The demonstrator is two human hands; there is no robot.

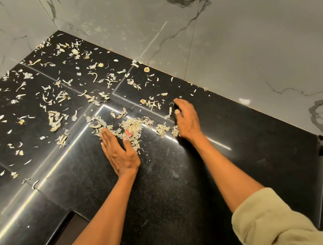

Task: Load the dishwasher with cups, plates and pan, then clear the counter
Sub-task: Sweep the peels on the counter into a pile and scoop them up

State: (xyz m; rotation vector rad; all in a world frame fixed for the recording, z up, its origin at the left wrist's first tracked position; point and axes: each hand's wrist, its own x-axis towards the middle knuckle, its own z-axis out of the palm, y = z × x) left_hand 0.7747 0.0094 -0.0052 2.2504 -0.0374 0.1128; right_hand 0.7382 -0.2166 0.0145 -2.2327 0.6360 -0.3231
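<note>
While both forearms reach over the black counter (182, 179), the left hand (118, 152) lies flat, fingers straight and together, its fingertips touching the pile of peelings (131, 128). That pile sits at 1 o'clock from the left hand, between the 2 hands. At 3 o'clock from the pile, the right hand (186, 118) stands on edge with fingers loosely bent, holding nothing, a smaller clump (162, 129) just beside its palm. More scraps (53, 119) lie scattered toward 10 o'clock, up to the marble wall (227, 37). A beige sleeve (274, 220) covers the right upper arm.
</note>
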